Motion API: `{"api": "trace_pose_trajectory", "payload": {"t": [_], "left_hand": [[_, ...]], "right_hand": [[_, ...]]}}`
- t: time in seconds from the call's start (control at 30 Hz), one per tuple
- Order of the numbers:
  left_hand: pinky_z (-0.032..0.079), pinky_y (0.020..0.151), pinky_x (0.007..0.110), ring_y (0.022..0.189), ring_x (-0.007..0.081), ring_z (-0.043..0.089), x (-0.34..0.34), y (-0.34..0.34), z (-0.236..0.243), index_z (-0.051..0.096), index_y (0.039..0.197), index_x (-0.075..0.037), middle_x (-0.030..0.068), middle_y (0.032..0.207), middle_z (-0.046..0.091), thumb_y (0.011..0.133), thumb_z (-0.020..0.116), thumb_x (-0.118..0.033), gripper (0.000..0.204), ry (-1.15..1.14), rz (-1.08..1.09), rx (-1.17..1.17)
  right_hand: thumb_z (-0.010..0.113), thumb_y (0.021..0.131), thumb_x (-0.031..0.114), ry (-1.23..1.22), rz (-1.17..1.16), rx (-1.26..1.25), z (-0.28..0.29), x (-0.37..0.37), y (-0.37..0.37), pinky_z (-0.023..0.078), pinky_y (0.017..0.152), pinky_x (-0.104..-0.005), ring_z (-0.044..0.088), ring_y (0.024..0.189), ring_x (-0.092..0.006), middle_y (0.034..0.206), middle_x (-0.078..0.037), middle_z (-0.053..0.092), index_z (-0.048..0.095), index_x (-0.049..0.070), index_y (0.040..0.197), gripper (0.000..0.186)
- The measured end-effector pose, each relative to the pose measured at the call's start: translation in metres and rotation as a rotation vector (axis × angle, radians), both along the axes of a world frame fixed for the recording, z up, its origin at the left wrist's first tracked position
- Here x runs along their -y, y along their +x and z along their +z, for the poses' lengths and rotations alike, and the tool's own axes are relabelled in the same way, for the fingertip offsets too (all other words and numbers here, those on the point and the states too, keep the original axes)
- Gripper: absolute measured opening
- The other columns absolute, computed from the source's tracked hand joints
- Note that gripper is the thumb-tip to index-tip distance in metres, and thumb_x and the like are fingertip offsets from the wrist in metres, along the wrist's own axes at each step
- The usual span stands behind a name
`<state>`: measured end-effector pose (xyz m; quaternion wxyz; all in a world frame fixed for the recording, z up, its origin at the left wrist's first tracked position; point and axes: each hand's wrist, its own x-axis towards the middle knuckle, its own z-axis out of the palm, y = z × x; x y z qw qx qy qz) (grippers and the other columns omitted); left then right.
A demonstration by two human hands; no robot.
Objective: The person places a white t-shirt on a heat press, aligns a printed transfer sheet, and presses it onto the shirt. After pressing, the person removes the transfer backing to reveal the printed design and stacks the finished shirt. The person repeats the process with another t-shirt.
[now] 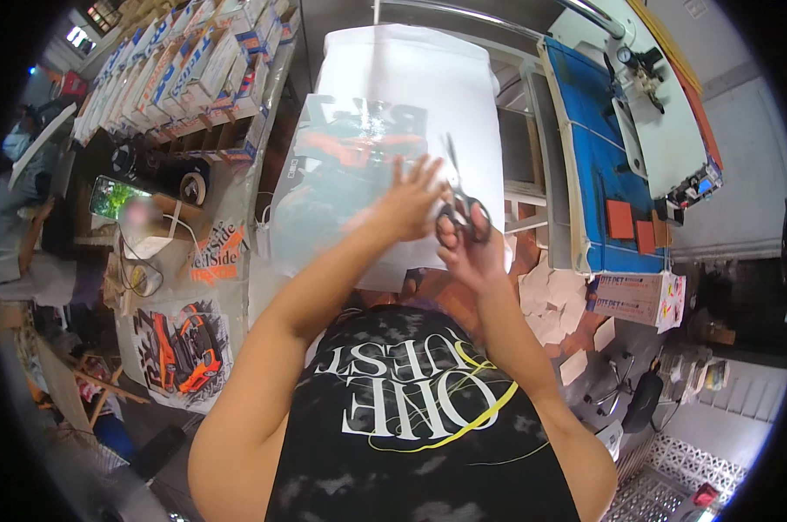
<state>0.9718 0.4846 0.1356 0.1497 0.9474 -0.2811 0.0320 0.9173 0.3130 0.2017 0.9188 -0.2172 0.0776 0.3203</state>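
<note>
Left hand: yours (411, 200) is palm down with its fingers spread over the film's right side; it appears to grip nothing.
Right hand: your other one (473, 257) is curled round the looped handles of a pair of black-handled metal scissors (457, 187), their blades pointing away from you.
Film: a large, see-through sheet with a faint grey and orange print (350, 196) lies under and left of your left hand, on a white cloth-covered table (402, 61) that runs on beyond both hands.
Right of your hands: a blue flat-topped bench (585, 130) bearing two orange-red square blocks (619, 219); nearer you, loose brown cardboard pieces (554, 300) on the floor.
Left of your hands: rows of white-and-brown cardboard boxes (184, 78), a phone with a lit screen (115, 198) and a sheet printed with an orange-and-black vehicle (184, 352).
In the way: your left forearm crosses the film's near part.
Hard to make out: glare washes out the print; the handles partly hide your right fingers; whether the blades touch the film, you cannot tell.
</note>
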Motion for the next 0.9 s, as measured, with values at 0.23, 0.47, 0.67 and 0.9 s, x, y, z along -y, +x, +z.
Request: {"api": "trace_pose_trajectory", "payload": {"t": [0.23,0.47,0.67,0.9], "left_hand": [[0.032,0.111,0.053,0.119,0.0311,0.054,0.039,-0.016,-0.035,0.070,0.109,-0.006,0.0158,0.118,0.061,0.087,0.060,-0.018,0.028,-0.131,-0.106,0.253],[0.043,0.094,0.040,0.095,0.0253,0.061,0.009,-0.022,-0.041,0.070,0.084,-0.006,0.0067,0.087,0.064,0.084,0.063,-0.011,0.008,-0.293,-0.029,0.233],[0.053,0.084,0.036,0.093,0.0212,0.069,-0.128,-0.144,-0.049,0.074,0.102,-0.002,0.0116,0.099,0.074,0.089,0.069,-0.006,0.015,-1.247,0.420,-0.106],[0.052,0.086,0.039,0.099,0.0251,0.067,-0.251,-0.313,-0.200,0.061,0.133,-0.009,0.0094,0.118,0.068,0.095,0.068,-0.025,0.042,-1.672,1.631,-0.806]], "right_hand": [[0.051,0.104,0.046,-0.854,-0.436,0.558,0.134,0.141,0.022,0.048,0.055,-0.0276,0.061,0.068,-0.0156,0.089,-0.008,0.067,0.063,0.009,0.122,0.043],[0.061,0.101,0.037,-1.965,-0.681,0.814,0.279,0.329,0.121,0.049,0.074,-0.0254,0.062,0.089,-0.0085,0.105,-0.002,0.068,0.059,0.013,0.136,0.043],[0.063,0.092,0.054,-3.191,-0.364,0.671,0.334,0.461,0.236,0.049,0.097,-0.0405,0.067,0.113,-0.0328,0.121,-0.016,0.071,0.070,0.012,0.126,0.054],[0.058,0.092,0.045,-2.882,-0.183,0.508,0.281,0.507,0.294,0.051,0.094,-0.0442,0.067,0.110,-0.0371,0.117,-0.019,0.072,0.072,0.008,0.121,0.049]]}}
